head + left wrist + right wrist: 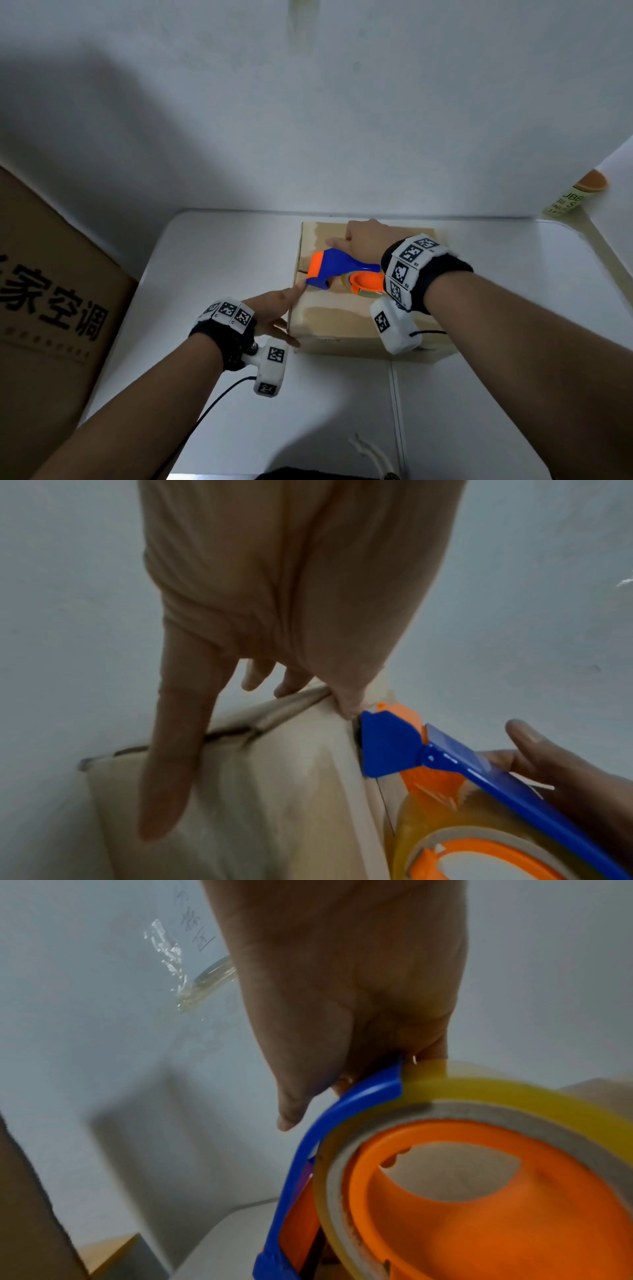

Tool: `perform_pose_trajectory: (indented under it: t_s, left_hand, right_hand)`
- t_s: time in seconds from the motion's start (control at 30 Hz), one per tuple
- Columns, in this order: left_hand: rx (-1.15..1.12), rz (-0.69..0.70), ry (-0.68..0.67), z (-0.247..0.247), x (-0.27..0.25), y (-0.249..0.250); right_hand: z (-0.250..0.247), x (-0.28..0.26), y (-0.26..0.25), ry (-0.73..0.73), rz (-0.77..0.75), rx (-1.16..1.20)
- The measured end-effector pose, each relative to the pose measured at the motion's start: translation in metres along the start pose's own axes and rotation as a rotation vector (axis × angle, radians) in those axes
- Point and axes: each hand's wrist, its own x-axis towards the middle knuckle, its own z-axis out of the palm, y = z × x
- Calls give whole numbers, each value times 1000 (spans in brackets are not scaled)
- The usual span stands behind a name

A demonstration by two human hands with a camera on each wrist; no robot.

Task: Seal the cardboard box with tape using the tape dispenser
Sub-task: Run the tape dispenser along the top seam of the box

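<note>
Nearest, the left hand (270, 315) lies flat with straight fingers against the left side of the cardboard box (329, 318), its thumb tip at the top edge, right beside the head of the tape dispenser (329, 270). The box stands on the white table (479, 394), flaps closed. The dispenser lies across the top of the box along the centre seam, its blue head at the left edge. Beyond it, the right hand (363, 236) grips the dispenser, fingers curled round its frame beside the tape roll (486, 1088). Shiny patches on the lid suggest tape already laid. The strip probably reaches the left edge; cutting it and pressing it down appear to remain.
</note>
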Motion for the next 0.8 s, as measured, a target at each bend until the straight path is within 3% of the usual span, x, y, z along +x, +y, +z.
perform_pose_trajectory:
  t_s: [0.1, 0.27, 0.43, 0.57, 0.67, 0.8]
  left_hand:
    - [117, 14, 109, -24, 3, 8]
    - [177, 105, 453, -73, 14, 39]
    - [12, 278, 691, -94, 43, 52]
    - [87, 356, 883, -86, 60, 50]
    - [49, 397, 935, -72, 59, 50]
    - [-12, 392, 888, -61, 59, 44]
  right_hand:
    - [-7, -3, 4, -5, -66, 45]
    - [-2, 9, 2, 29, -195, 183]
    - [0, 25, 4, 120, -171, 246]
    - [-1, 33, 10, 182, -142, 309]
    - [1, 32, 12, 216, -171, 328]
    - [4, 24, 16, 261, -134, 488]
